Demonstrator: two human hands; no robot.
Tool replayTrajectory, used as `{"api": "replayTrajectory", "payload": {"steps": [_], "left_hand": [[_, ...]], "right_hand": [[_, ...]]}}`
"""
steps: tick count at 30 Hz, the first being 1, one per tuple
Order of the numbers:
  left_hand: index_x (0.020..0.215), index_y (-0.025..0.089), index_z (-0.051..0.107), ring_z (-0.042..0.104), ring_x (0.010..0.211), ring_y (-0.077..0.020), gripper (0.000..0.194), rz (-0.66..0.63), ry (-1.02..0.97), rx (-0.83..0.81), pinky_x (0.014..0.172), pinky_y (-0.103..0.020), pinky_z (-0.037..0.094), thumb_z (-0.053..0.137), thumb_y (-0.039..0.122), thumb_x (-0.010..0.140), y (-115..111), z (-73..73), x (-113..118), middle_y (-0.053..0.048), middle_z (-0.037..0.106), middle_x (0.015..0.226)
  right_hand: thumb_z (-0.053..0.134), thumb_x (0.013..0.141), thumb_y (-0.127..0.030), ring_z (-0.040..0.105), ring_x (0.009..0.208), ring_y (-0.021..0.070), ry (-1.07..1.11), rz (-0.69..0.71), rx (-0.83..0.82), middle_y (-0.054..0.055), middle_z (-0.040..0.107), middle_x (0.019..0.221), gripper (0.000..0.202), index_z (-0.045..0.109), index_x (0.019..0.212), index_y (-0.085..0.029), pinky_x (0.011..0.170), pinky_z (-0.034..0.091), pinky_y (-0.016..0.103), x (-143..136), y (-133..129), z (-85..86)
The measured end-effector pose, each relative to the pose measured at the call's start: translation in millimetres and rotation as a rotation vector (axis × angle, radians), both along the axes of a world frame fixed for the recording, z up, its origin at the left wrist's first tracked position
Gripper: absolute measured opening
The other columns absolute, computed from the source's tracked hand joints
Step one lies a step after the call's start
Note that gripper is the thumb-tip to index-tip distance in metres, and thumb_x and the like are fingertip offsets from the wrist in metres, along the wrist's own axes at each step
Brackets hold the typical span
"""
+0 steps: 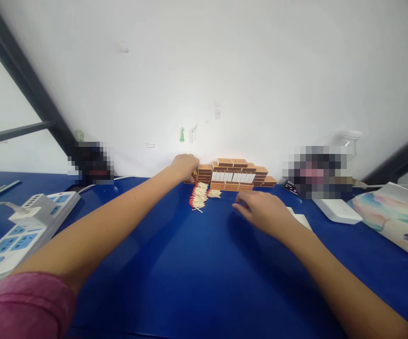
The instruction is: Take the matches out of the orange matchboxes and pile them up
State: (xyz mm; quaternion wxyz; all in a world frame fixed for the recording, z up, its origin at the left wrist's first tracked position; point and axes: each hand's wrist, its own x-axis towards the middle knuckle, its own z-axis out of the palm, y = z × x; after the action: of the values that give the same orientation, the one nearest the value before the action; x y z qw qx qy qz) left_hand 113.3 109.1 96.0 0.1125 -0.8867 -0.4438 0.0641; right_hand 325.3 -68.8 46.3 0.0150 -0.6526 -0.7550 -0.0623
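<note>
At the far side of the blue table, my left hand (185, 165) is closed on a matchbox (195, 174) at the left end of the stacked matchboxes (204, 174); the fingers partly hide it. Just in front lies a heap of red-tipped matches (199, 194), with a smaller bunch of matches (214, 193) to its right. A wider stack of matchboxes (239, 164) rises behind, and several white-faced boxes (232, 177) show in its middle row. My right hand (262, 211) hovers low in front of this stack, fingers loosely bent, thumb apart, holding nothing.
A white power strip (30, 235) with a plugged-in cable lies on the left. To the right are a white box (337, 210), a dark phone-like device (291, 188) and a colourful printed packet (391, 212). A white wall (204, 84) stands behind the blue table (190, 282).
</note>
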Motion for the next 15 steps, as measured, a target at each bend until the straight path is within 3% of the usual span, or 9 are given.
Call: {"api": "replayTrajectory", "payload": {"steps": [9, 15], "left_hand": [[0.116, 0.017, 0.075, 0.069, 0.114, -0.0334, 0.069, 0.041, -0.047, -0.041, 0.096, -0.034, 0.053, 0.098, 0.047, 0.059, -1.2, -7.4, -2.9, -0.014, 0.072, 0.117], [0.115, 0.015, 0.074, 0.067, 0.117, -0.0355, 0.07, 0.058, -0.087, -0.034, 0.096, -0.035, 0.053, 0.097, 0.051, 0.059, -11.1, 13.4, -14.4, -0.017, 0.072, 0.115]], "right_hand": [[0.053, 0.104, -0.035, 0.072, 0.09, 0.0249, 0.021, -0.015, -0.019, 0.008, 0.078, 0.103, 0.022, 0.07, 0.101, -0.021, 0.067, 0.04, 0.032, -0.8, -0.2, 1.5], [0.053, 0.104, -0.035, 0.072, 0.091, 0.0254, 0.026, -0.017, -0.007, 0.009, 0.078, 0.104, 0.022, 0.07, 0.103, -0.021, 0.068, 0.041, 0.031, 0.5, -0.6, 3.0]]}}
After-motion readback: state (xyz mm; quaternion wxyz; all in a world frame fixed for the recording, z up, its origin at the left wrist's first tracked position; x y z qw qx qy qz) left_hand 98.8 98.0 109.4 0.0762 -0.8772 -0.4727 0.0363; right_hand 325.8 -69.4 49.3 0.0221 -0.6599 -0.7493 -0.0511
